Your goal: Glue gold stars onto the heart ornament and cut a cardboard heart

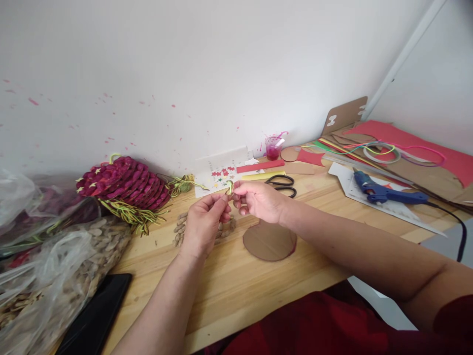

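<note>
A small green loop [229, 186] is being pinched between the left hand [204, 222] and right hand [258, 199], above a wooden desk [236, 281] set against a paint-flecked white wall [185, 74]. Seeds [179, 229], a cardboard disc [269, 241], scissors [283, 183] and a glue gun [384, 193] are lying around.

Small yellow-green cord loop [229, 186], pinched upright between both hands above the wooden table's middle.
</note>
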{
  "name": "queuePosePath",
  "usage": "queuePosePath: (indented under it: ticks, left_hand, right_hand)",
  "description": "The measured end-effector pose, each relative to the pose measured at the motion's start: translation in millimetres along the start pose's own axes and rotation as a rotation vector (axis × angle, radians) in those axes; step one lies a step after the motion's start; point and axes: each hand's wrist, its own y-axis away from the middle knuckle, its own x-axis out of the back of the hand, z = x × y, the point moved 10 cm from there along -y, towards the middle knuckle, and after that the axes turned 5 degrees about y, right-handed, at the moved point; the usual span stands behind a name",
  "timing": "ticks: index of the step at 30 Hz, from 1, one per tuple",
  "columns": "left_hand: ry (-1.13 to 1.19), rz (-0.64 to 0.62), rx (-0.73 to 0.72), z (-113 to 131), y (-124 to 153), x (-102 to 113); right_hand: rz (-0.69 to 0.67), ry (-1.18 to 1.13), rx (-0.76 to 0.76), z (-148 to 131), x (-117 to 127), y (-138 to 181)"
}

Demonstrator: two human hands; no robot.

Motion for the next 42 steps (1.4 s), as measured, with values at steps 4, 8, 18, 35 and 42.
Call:
queuePosePath:
  ticks: [4, 8, 18, 35, 42]
  left_hand:
    - [0.021, 0.003, -0.02, 5, 0, 1]
    - [0.022, -0.011, -0.022, 6, 0, 0]
    - [0.046, -0.007, 0.001, 3, -2, 1]
    - [0.182, 0.04, 0.032, 6, -3, 6]
    - [0.197, 0.033, 0.065, 4, -3, 4]
  right_hand:
    - [-0.007, -0.064, -0.054, 5, 0, -2]
    - [-0.011, -0.155, -0.039, 0, 4, -4]
    - [0.024, -0.223, 0.143, -36, 17, -3]
    - [-0.054, 0.764, 0.218, -25, 2, 2]
    - [-0.034, 0.616, 0.158, -21, 12, -2]
